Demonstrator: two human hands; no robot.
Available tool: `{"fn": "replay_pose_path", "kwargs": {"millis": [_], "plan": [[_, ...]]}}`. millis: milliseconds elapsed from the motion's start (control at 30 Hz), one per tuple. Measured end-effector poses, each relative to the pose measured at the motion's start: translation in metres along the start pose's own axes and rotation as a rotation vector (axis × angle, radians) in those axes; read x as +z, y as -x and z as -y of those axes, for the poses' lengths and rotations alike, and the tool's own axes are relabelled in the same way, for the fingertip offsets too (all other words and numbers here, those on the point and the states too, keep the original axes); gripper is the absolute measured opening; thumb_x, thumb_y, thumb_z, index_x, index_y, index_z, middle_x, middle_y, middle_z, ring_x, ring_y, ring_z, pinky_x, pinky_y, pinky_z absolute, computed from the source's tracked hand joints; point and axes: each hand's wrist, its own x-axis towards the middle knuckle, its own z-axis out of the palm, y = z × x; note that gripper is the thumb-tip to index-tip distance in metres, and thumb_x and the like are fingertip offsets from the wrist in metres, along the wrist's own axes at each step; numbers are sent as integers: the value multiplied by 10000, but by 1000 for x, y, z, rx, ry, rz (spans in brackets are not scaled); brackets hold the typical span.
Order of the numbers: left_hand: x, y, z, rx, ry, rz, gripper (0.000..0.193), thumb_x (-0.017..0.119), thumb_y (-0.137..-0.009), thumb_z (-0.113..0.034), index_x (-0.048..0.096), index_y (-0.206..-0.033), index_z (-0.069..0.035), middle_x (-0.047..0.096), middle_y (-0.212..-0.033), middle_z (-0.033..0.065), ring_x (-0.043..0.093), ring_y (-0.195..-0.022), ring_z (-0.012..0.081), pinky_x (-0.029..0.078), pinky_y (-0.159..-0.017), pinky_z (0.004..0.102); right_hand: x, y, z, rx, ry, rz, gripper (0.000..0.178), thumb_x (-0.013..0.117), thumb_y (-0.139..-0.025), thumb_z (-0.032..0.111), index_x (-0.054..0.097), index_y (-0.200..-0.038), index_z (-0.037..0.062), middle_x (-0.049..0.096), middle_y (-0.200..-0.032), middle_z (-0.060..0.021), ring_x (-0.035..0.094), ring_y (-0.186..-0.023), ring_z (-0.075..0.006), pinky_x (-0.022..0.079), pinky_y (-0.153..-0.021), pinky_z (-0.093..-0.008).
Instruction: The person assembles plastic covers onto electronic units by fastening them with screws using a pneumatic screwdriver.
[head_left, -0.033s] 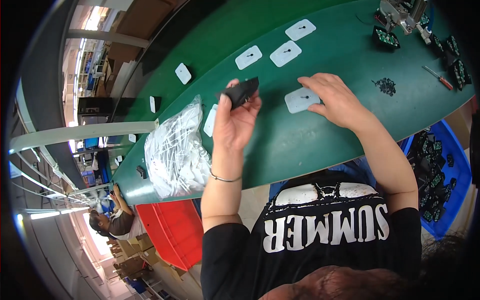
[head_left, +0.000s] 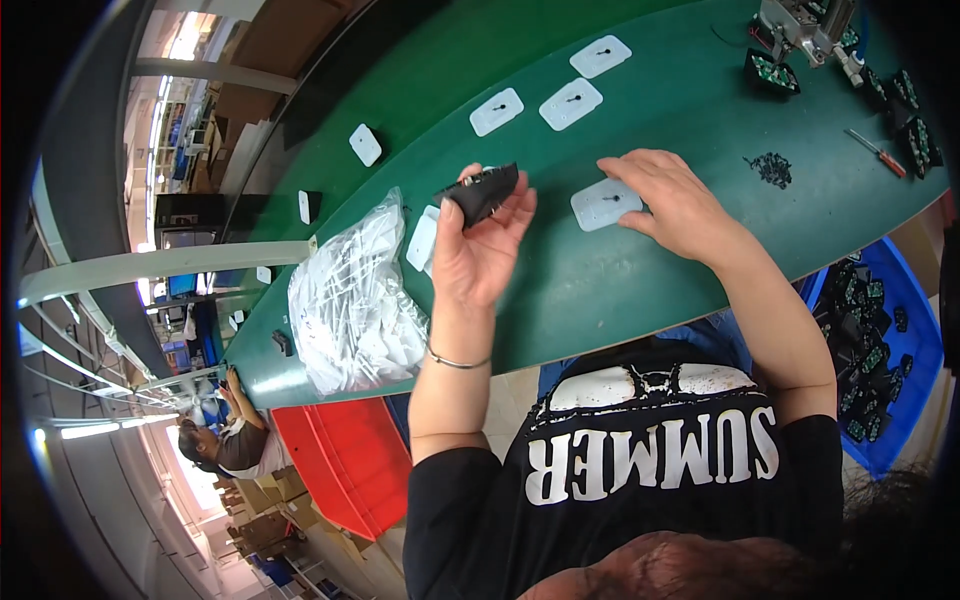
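A black plastic housing (head_left: 478, 196) is held up over the table in my left hand (head_left: 482, 245), thumb on one side and fingers on the other. A sliver of its inside shows along the top edge. My right hand (head_left: 685, 208) grips the right end of a white rounded rectangular plate (head_left: 597, 206), thumb at the near edge and fingers at the far one. The plate has a small dark keyhole-shaped mark. Behind my left hand another white plate (head_left: 421, 240) is partly hidden.
Three white plates, one here (head_left: 571, 104), lie farther back. A clear bag of white parts (head_left: 355, 310) sits left. Small black screws (head_left: 770, 170), a screwdriver (head_left: 876, 154) and a metal fixture (head_left: 805, 30) are right. A blue bin (head_left: 925, 370) holds circuit-board housings. A co-worker (head_left: 230, 435) is far left.
My left hand has shifted slightly right and turned the black housing a little. My right hand and its white plate have moved only very slightly.
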Motion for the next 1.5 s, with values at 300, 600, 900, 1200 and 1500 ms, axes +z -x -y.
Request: {"fn": "replay_pose_path", "kwargs": {"millis": [300, 600, 900, 1200, 1500], "plan": [[3, 11, 28, -51, -170, -148, 522, 665, -753, -90, 418, -1211, -48, 579, -1017, 129, 594, -901, 266, 488, -821, 383, 0, 43, 8, 30, -121, -141, 617, 696, -669, 86, 441, -1229, 44, 510, -1168, -138, 439, -1126, -320, 363, -947, -405], [56, -14, 43, 124, -1971, 292, 492, 758, -623, -173, 570, -1051, -19, 599, -952, 146, 588, -853, 274, 476, -728, 347, -9, 69, -8, 56, -301, -303, 436, 644, -752, 140, 485, -1146, 43, 568, -1030, -116, 510, -981, -297, 408, -841, -384], [60, -22, 50, 54, -2120, 423, 473, 756, -610, -166, 587, -1030, -28, 628, -891, 125, 589, -824, 293, 475, -707, 365, -6, 69, -13, 13, -355, -325, 349, 634, -765, 159, 530, -1070, 26, 585, -940, -113, 529, -905, -290, 418, -799, -376], [63, -23, 49, 15, -2223, 493, 542, 751, -622, -176, 552, -1107, -37, 596, -872, 124, 572, -816, 280, 478, -685, 354, -7, 68, -13, -9, -328, -288, 338, 634, -747, 121, 547, -1055, 13, 591, -948, -122, 542, -903, -279, 423, -810, -369], [64, -13, 54, 123, -2372, 565, 695, 729, -653, -194, 431, -1266, -56, 596, -834, 120, 587, -768, 277, 483, -627, 345, -6, 68, -12, -14, -322, -314, 317, 633, -762, 153, 552, -1043, 32, 587, -902, -102, 538, -870, -276, 417, -791, -370]]}}
